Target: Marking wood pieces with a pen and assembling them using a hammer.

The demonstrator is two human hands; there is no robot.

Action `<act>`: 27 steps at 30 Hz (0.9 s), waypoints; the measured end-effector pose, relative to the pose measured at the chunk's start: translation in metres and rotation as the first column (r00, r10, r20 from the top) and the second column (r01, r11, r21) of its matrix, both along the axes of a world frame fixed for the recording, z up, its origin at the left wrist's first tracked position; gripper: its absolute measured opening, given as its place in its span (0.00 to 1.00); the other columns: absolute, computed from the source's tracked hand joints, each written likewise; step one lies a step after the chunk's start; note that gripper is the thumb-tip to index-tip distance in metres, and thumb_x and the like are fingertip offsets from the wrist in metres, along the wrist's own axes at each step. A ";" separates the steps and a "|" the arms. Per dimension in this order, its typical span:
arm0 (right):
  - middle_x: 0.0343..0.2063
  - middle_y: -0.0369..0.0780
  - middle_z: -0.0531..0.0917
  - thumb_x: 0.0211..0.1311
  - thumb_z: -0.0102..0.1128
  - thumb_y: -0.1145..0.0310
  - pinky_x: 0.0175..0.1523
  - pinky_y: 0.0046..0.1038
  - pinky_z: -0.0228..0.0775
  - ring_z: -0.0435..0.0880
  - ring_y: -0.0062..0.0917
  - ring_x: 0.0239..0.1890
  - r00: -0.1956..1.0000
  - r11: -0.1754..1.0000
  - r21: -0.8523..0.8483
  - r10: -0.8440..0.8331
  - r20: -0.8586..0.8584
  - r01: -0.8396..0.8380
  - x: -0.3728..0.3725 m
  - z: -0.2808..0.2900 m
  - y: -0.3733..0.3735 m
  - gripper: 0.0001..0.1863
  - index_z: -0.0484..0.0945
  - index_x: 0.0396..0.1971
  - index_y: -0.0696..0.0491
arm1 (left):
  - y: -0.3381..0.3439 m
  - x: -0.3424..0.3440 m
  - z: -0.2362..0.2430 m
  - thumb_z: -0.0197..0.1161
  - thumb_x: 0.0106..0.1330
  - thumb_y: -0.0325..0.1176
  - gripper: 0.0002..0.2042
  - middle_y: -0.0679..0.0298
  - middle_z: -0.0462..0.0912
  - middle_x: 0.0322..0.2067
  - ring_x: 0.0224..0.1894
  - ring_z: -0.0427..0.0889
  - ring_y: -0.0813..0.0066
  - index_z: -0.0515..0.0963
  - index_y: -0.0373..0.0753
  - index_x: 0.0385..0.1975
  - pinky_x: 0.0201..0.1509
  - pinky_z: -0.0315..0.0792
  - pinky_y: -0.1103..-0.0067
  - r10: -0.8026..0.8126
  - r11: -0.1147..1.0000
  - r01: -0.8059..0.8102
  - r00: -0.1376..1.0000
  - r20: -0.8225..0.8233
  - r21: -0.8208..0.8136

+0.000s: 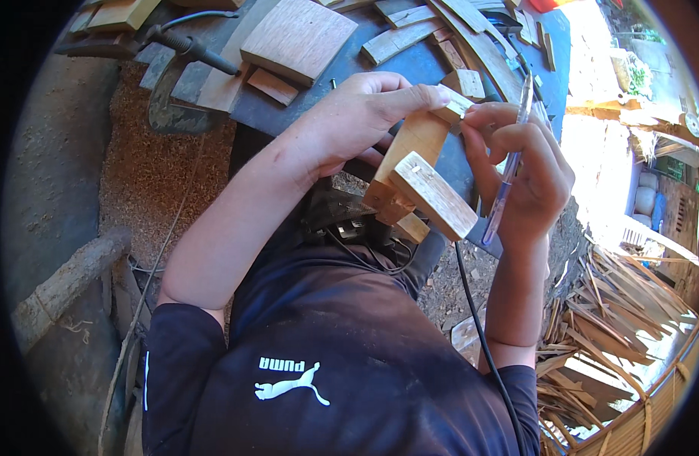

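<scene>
In the head view my left hand [376,114] grips a wooden assembly [414,144] over the near edge of the bench, its thumb on a small top block [456,102]. The assembly has a tan board with a pale, weathered block [433,194] across its lower end. My right hand [528,167] is closed around a clear pen [517,152], held upright between its fingers. The tips of my right thumb and index finger are at the top block's right end; whether they press on it is unclear. The other left fingers are partly hidden behind the board.
A blue-topped bench [281,114] carries a thick wood block [296,42], a metal C-clamp [175,61] and several strips [403,42]. Sawdust [152,175] lies left, beside a rough pole [68,289]. A black cable [471,304] hangs before me. Scrap slats [608,319] pile at right.
</scene>
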State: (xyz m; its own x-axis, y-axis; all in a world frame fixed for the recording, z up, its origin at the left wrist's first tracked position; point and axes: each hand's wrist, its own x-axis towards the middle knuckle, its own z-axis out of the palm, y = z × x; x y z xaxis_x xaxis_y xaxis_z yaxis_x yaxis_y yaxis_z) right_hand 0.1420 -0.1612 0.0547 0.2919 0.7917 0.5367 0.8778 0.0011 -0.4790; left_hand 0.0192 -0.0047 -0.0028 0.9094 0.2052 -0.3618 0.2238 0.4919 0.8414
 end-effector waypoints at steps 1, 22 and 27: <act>0.28 0.38 0.86 0.50 0.74 0.84 0.34 0.23 0.75 0.85 0.24 0.28 1.000 1.000 0.000 0.007 0.003 -0.007 0.000 0.000 0.000 0.14 0.75 0.23 0.55 | -0.001 0.001 0.001 0.67 0.70 0.54 0.23 0.62 0.84 0.43 0.40 0.89 0.76 0.79 0.38 0.49 0.36 0.83 0.82 0.009 1.000 -0.009 1.000 0.005 0.009; 0.30 0.38 0.87 0.47 0.76 0.83 0.45 0.31 0.80 0.88 0.34 0.40 0.999 0.999 0.037 -0.008 0.032 0.007 -0.015 -0.005 -0.024 0.14 0.77 0.22 0.54 | -0.004 -0.002 -0.010 0.70 0.69 0.48 0.18 0.66 0.85 0.38 0.43 0.82 0.82 0.82 0.38 0.43 0.50 0.75 0.81 -0.083 0.976 0.060 0.992 0.100 0.211; 0.30 0.42 0.89 0.49 0.77 0.83 0.46 0.36 0.81 0.89 0.37 0.41 0.952 0.976 0.214 0.041 -0.304 0.027 -0.025 0.003 -0.055 0.16 0.74 0.24 0.52 | -0.007 -0.010 0.021 0.74 0.63 0.48 0.21 0.64 0.86 0.40 0.45 0.84 0.78 0.83 0.37 0.46 0.51 0.77 0.78 -0.198 0.940 0.192 0.980 -0.009 0.281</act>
State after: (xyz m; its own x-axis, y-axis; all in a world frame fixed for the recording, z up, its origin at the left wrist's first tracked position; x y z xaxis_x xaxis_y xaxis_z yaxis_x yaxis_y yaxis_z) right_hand 0.1171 -0.2158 0.0580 0.4630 0.6710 0.5791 0.6893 0.1382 -0.7112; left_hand 0.0095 -0.0120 0.0178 0.9480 0.1137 -0.2974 0.2740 0.1846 0.9438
